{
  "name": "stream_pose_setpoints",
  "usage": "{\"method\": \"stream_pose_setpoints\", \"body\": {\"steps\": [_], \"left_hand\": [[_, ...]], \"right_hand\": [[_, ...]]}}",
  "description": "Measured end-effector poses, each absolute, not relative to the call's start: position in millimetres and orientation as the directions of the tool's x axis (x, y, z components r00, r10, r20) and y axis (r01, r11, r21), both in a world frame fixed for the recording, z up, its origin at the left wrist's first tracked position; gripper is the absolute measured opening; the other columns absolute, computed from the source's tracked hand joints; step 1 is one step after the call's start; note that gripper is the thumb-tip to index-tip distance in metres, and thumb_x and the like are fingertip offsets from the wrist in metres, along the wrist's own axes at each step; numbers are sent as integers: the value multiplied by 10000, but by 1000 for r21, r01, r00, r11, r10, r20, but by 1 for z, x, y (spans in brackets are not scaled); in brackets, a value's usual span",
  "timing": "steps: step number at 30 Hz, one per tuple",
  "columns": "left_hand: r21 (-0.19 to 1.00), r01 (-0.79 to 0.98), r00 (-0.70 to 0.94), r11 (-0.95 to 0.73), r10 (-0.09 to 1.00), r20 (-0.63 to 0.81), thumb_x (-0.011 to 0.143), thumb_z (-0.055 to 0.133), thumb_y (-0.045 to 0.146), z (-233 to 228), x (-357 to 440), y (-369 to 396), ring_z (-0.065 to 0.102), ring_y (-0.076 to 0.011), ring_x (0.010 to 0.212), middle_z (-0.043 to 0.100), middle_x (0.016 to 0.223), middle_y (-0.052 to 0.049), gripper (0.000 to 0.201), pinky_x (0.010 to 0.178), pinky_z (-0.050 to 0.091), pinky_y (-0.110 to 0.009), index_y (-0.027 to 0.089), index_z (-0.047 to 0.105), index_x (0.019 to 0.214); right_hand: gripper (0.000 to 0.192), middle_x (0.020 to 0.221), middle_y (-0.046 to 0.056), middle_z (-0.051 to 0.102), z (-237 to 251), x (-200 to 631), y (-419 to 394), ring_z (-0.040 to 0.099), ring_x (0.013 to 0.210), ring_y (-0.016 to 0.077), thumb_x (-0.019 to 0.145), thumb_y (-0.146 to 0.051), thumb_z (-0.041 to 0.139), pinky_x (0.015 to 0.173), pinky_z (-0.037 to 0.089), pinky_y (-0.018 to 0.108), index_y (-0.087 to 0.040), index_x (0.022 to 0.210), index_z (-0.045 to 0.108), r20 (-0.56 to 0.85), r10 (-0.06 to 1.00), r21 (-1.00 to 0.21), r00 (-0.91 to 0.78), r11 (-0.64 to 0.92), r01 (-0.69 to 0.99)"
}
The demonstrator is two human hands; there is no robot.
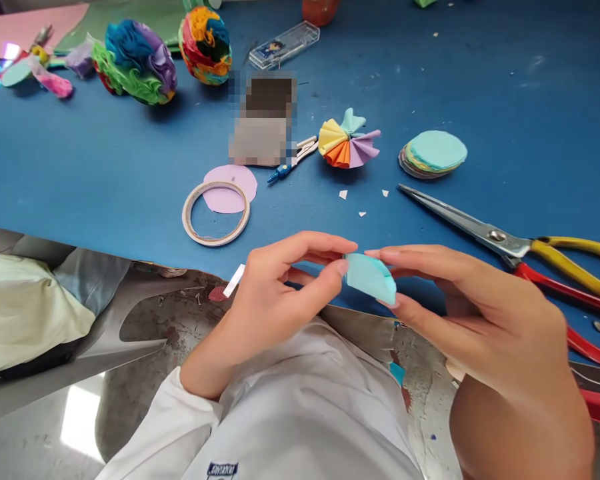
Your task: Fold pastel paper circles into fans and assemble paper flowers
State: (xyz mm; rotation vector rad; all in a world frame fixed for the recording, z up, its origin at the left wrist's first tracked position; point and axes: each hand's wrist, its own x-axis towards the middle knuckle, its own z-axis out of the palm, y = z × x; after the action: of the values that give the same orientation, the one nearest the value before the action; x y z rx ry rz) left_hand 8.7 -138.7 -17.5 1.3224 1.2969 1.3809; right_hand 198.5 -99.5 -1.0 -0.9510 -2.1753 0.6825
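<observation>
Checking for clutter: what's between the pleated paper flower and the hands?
Three small white scraps on the blue table, seen in the head view.

We saw bright light over most of the blue table (105, 180), but its top right corner was darker. Soft shadows lay under the paper balls (139, 61) and the paper fan (349, 141). We saw white glare on the gray floor (80, 427) and a shine on the scissors (473, 225). The left hand (290, 287) looked clear to us. Big gray squares hid one flat thing (264, 127). The far left corner looked a little fuzzy.
</observation>
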Motion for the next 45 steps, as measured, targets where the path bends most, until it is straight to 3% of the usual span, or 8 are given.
{"method": "stream_pose_setpoints", "body": {"steps": [14,23,28,31,34,39,42,45], "left_hand": [[996,-23,-62,-82,995,81,825,654,228,-14,6,-138,692,-109,760,729,845,-6,108,573,567,-139,203,705,916],[1000,5,-118,-4,993,4,856,609,312,-17,7,-137,690,-111,747,730,804,-23,176,614,578,-166,181,699,931],[983,179,-107,-45,992,65,844,600,339,6,6,-129,669,-119,737,720,783,-24,201,576,533,-167,174,702,892],[880,440,-108,-178,962,249,863,561,339,38,10,-106,660,-127,756,727,827,-29,218,606,506,-185,174,699,897],[629,756,-44,-181,945,325,882,517,327,70,14,-59,663,-163,850,733,935,-43,235,767,513,-261,176,694,914],[198,979,-55,57,998,-16,851,557,464,91,12,11,637,-293,1039,686,1138,-154,414,833,506,-364,126,675,1059],[130,991,-22,43,987,-159,780,641,471,89,10,18,652,-295,1008,694,1109,-157,465,814,506,-339,121,676,1084],[127,992,21,-5,992,-128,730,700,357,82,14,7,647,-272,1032,692,1127,-128,430,814,503,-293,144,673,1102]], "right_hand": [[317,988,-22,724,-6,203,-94,678,893,121,837,-131,634,790,548,210,-313,1096,647,431,664,-622,-611,709,332],[214,975,10,725,-7,203,-94,677,842,171,820,-272,644,791,551,303,-276,1028,693,293,852,-779,-434,476,408],[254,1014,34,717,-15,204,-88,681,851,179,778,-316,655,793,562,325,-248,1021,682,252,952,-926,-175,289,240],[258,1053,36,704,-18,204,-84,672,949,187,754,-304,659,866,550,335,-249,1005,672,263,960,-954,-96,274,126],[260,1081,39,690,-17,203,-84,648,1021,196,729,-301,661,923,527,354,-252,984,666,263,962,-957,-71,270,108],[271,1066,49,666,-13,202,-86,636,987,197,721,-305,631,905,530,372,-247,985,645,218,972,-964,-89,229,134],[313,1025,46,641,-12,203,-86,628,957,190,704,-310,636,887,534,369,-247,1011,631,223,970,-965,-95,233,121],[350,998,40,615,-15,204,-85,617,946,184,695,-315,644,868,538,361,-251,1038,616,228,969,-966,-97,238,103]]}}
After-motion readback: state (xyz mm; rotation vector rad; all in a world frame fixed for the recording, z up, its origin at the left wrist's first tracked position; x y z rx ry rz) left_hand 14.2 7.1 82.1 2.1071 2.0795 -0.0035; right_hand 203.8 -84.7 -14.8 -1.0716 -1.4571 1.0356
